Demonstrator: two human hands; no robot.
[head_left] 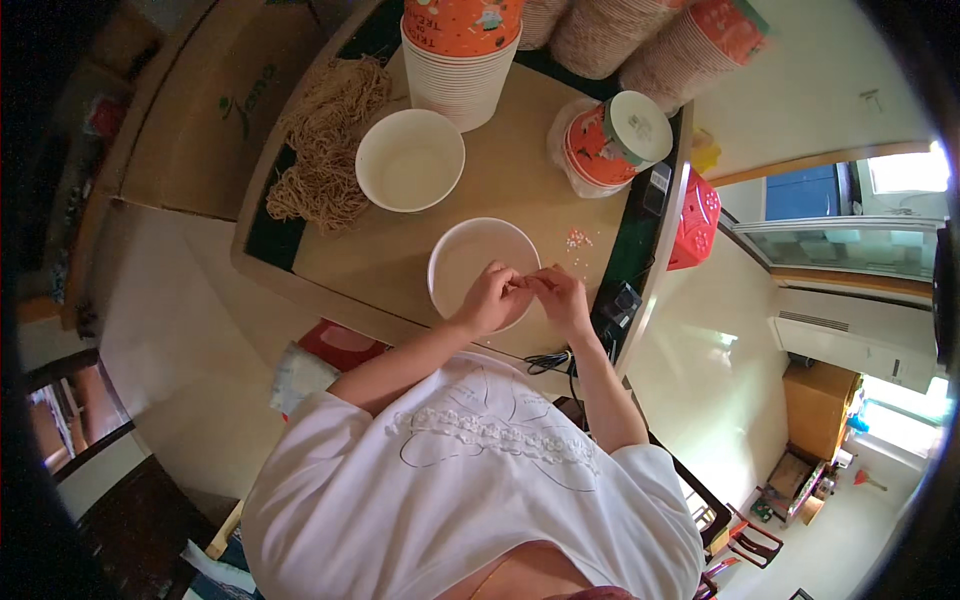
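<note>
White bowl [462, 258] lies below the pinched fingers [513, 282]; left hand [489, 301] is nearer its centre, right hand [562, 300] beside its right rim; any grasped item is indiscernible.

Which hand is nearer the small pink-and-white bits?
The right hand: it sits just below the bits in the picture, slightly left. The left hand is farther left, over the white bowl.

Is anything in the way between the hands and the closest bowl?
Nothing that I can see. The left hand is over the bowl, and the right hand is by its right rim. The other bowl stands farther off, out of the way.
</note>
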